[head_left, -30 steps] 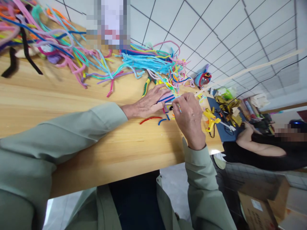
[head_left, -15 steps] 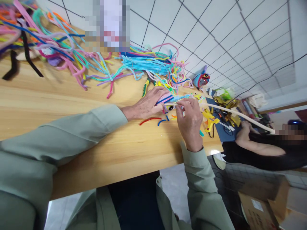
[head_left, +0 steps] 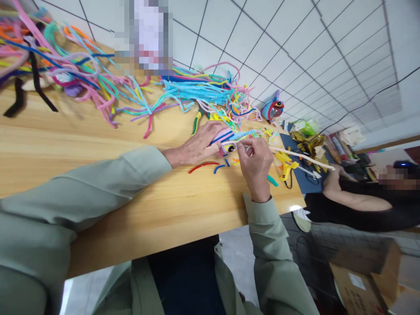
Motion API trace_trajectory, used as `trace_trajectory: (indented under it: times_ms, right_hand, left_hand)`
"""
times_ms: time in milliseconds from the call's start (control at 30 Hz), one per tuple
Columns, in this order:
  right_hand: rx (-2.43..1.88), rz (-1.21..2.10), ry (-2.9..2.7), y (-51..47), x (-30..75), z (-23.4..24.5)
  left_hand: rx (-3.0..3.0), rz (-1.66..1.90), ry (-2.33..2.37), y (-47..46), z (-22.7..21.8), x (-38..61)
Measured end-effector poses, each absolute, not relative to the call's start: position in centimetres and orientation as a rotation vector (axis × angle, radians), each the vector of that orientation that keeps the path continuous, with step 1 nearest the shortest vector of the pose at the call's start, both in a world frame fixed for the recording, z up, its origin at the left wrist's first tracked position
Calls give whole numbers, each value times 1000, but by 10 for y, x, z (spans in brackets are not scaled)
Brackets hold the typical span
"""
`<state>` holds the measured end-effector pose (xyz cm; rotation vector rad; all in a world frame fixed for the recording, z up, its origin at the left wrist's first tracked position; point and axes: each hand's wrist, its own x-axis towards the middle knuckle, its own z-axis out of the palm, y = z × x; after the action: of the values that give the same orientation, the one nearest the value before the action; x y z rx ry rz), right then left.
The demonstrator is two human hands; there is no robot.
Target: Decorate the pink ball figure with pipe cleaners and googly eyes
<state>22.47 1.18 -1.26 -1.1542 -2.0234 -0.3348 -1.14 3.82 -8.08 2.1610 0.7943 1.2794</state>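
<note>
My left hand (head_left: 204,142) is closed round the near side of a small striped pipe-cleaner figure (head_left: 226,136) in pink and blue, with a round black-and-yellow eye. My right hand (head_left: 256,162) pinches a long pale pipe cleaner (head_left: 302,154) close to the figure's eye. One end of this strand lies along the figure, and its long tail sticks out to the right past my knuckles. The fingertips of both hands partly hide the figure. Just below are short cut pieces, among them a red one (head_left: 203,165) and a blue one (head_left: 219,168).
Green-and-yellow-handled pliers (head_left: 197,121) lie behind my left hand. A yellow glue gun (head_left: 286,166) is right of my right hand. A light blue pipe-cleaner bundle (head_left: 197,92), a tangled pile (head_left: 82,74) and another eyed figure (head_left: 274,108) line the back. A person in black (head_left: 357,201) sits at right.
The pale pipe cleaner's free tail has swung in and reaches less far to the right. My right hand's fingers have shifted slightly at the eye, while my left hand keeps its hold.
</note>
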Motion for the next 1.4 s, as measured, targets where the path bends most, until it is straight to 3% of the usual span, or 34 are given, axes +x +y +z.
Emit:
trace_trajectory:
  times_ms: [500, 1400]
  right_hand:
    - [-1258, -73, -1961, 17, 220, -16]
    - [-1291, 19, -1952, 21, 213, -20]
  left_hand:
    - [2198, 1291, 781, 38, -81, -12]
    - [2205, 1241, 779, 38, -79, -14]
